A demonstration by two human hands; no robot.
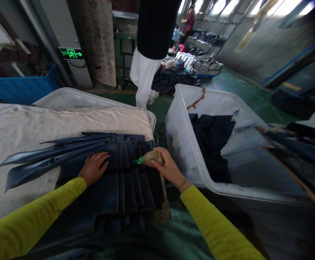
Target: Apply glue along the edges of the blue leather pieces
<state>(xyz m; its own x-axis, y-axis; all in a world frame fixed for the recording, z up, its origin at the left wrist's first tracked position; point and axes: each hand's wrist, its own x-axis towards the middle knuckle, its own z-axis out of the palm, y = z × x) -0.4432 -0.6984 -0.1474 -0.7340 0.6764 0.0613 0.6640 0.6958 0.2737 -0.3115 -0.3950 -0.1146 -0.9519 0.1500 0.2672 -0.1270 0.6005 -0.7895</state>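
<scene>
A padded table [24, 126] under cream cloth [65, 122]; fanned dark fabric strips [114, 169] lie on it

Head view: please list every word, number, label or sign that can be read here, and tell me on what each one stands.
Green lit sign on the wall behind the table: a running-figure symbol and an arrow pointing right; any lettering is too blurred to read.
Small bottle in the right hand: no readable label.
Clear plastic bin: no readable marks.
Dark fabric strips under the left hand: no text.
</scene>
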